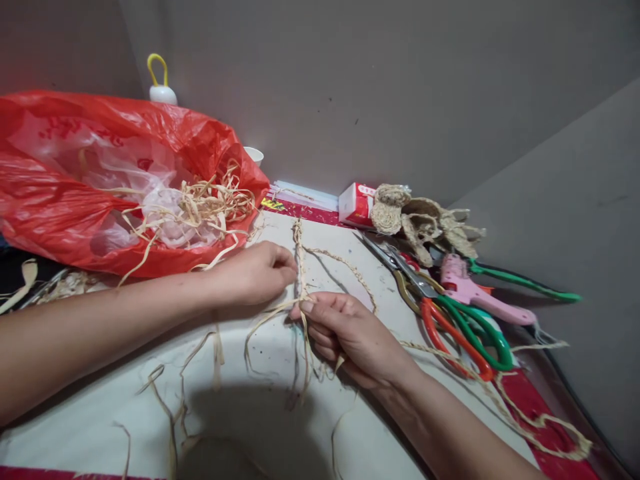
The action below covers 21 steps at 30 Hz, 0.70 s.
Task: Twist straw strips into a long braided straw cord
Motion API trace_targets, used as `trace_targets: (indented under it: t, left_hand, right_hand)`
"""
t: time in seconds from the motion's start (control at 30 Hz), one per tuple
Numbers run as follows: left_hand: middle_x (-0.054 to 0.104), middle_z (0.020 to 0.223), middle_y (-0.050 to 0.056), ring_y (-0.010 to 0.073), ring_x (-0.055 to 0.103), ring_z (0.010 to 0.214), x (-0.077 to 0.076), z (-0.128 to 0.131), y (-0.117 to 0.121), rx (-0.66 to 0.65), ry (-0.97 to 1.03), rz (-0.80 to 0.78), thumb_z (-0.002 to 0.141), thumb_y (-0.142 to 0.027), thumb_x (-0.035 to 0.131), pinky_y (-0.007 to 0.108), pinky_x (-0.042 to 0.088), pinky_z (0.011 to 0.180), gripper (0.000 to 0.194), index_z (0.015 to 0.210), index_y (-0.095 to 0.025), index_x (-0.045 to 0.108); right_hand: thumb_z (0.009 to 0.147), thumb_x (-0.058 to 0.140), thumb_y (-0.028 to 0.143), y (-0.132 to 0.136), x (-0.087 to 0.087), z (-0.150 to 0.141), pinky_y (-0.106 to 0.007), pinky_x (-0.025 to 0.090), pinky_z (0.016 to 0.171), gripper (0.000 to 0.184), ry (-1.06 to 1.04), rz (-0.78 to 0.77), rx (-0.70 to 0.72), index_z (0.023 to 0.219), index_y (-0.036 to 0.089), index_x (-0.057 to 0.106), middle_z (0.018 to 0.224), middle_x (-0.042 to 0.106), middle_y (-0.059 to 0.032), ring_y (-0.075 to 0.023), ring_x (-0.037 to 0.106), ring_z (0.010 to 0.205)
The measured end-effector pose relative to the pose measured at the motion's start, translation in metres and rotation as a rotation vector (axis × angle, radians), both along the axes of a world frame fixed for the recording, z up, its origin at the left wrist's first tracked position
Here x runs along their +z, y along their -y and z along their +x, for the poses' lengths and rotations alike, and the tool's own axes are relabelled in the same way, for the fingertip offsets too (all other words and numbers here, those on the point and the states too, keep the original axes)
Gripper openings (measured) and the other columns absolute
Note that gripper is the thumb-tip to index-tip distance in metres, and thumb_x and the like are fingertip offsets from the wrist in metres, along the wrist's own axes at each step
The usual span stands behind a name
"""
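An upright-lying braid of straw-coloured raffia [301, 257] runs down the middle of the white table, with loose strands fanning from its lower end. My right hand [345, 333] pinches that lower end between thumb and fingers. Just left of the braid is my left hand [265, 272], its fingers curled together; what they hold, if anything, is hidden. A thin twisted cord [357, 270] curves off the braid to the right and passes behind my right hand.
A red plastic bag [210, 127] with loose raffia [215, 203] stands at left. On the right lie scissors with red and green handles [470, 333], a pink glue gun [480, 293], woven straw pieces [430, 220] and a long cord [535, 433]. Raffia scraps [170, 407] litter the front.
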<state>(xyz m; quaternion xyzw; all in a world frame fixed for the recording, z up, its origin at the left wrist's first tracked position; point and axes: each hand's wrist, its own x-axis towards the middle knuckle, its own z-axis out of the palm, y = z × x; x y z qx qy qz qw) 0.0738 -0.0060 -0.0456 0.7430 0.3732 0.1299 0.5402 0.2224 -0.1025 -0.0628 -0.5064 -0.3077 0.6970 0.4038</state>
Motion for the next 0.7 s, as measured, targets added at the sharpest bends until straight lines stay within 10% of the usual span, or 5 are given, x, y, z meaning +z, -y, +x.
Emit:
trace_targets:
  t: [0.17,0.53,0.7]
  left_hand:
    - [0.047,0.052,-0.003,0.0068,0.034,0.043,-0.020,0.005,0.020,-0.119,0.049,-0.300,0.079,-0.028,0.038,0.021,0.028,0.045,0.025,0.061,-0.016,0.051]
    - [0.054,0.060,-0.003,0.0070,0.037,0.049,-0.018,-0.006,0.007,-0.289,0.050,-0.053,0.080,-0.022,0.040,0.020,0.029,0.048,0.026,0.071,-0.013,0.063]
    - [0.049,0.050,-0.004,0.0054,0.030,0.041,-0.017,-0.004,0.007,-0.258,0.072,-0.227,0.079,-0.024,0.044,0.019,0.023,0.041,0.023,0.066,-0.013,0.060]
  right_hand:
    - [0.071,0.069,0.036,-0.002,0.000,0.005,-0.019,0.011,0.035,0.024,0.015,0.007,0.054,0.068,0.014,0.058,0.037,0.029,0.0123,-0.0026,0.014,0.034]
    - [0.072,0.066,0.043,-0.005,-0.001,0.012,-0.018,0.010,0.034,0.030,0.185,0.038,0.189,0.068,0.015,0.058,0.035,0.029,0.0121,-0.0036,0.015,0.034]
    - [0.074,0.064,0.046,-0.006,-0.002,0.013,-0.020,0.009,0.035,0.032,0.238,0.049,0.225,0.072,0.015,0.058,0.037,0.029,0.0116,-0.0047,0.016,0.035]
